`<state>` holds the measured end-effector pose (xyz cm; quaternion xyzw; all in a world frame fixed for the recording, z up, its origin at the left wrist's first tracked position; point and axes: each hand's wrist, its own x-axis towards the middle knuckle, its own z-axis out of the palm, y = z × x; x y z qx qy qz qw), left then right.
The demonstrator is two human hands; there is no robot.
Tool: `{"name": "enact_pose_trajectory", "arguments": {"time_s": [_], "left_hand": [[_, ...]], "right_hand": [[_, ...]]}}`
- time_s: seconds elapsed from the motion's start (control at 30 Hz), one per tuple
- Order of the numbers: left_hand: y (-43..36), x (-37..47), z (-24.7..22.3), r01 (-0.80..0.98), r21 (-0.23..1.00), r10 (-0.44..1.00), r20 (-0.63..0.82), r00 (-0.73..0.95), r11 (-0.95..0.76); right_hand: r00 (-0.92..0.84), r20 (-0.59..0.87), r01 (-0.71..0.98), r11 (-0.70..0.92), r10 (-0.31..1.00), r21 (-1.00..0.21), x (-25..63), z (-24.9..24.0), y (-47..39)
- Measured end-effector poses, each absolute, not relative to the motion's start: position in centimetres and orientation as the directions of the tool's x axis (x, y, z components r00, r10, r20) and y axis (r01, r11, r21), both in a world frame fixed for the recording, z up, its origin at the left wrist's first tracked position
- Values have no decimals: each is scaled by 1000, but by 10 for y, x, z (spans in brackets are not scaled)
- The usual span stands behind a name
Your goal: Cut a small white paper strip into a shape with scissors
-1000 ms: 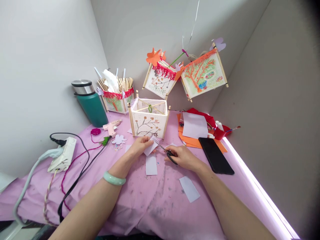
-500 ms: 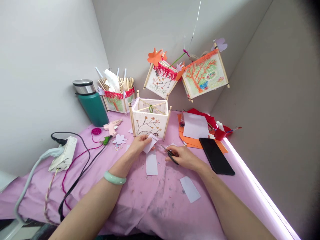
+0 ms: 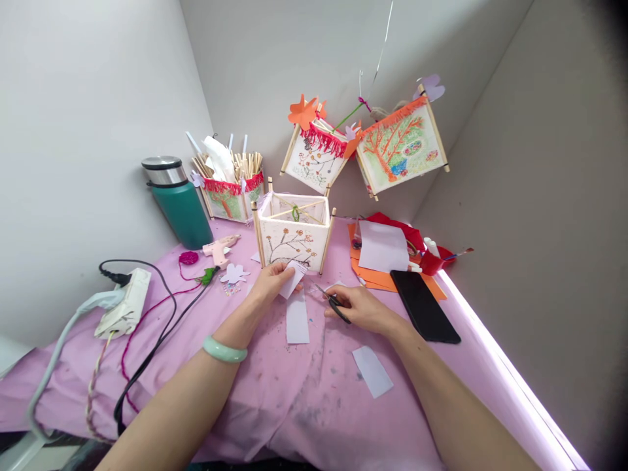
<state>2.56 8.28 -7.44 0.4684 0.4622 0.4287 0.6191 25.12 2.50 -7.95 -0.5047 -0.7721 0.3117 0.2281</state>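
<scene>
Pink cloth (image 3: 314, 399) spreads beneath your work: your left hand (image 3: 271, 285) pinches pale paper (image 3: 294, 280) firmly before the painted box (image 3: 294, 239), while your right hand (image 3: 362, 309) curls closed around black-handled scissors (image 3: 338, 309) (their tips near that paper).

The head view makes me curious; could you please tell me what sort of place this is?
Probably a craft corner: scissors in the right hand, a pink glue gun on the cloth, and a stick-framed, decorated box.
</scene>
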Motion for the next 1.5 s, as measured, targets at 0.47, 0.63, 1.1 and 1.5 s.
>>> {"name": "enact_pose_trajectory", "arguments": {"time_s": [0.47, 0.63, 1.1, 1.5], "left_hand": [[75, 28, -65, -104, 973, 955, -178, 238, 208], [74, 28, -63, -91, 973, 951, -184, 247, 212], [76, 27, -67, -80, 975, 949, -179, 258, 206], [77, 28, -68, -84, 972, 947, -191, 257, 219]], "right_hand": [[-391, 28, 653, 299, 920, -696, 250, -74, 23], [-391, 24, 657, 297, 920, -693, 250, -76, 24], [-382, 86, 678, 342, 920, -650, 246, -74, 22], [-377, 113, 672, 356, 919, -649, 248, -77, 24]]}}
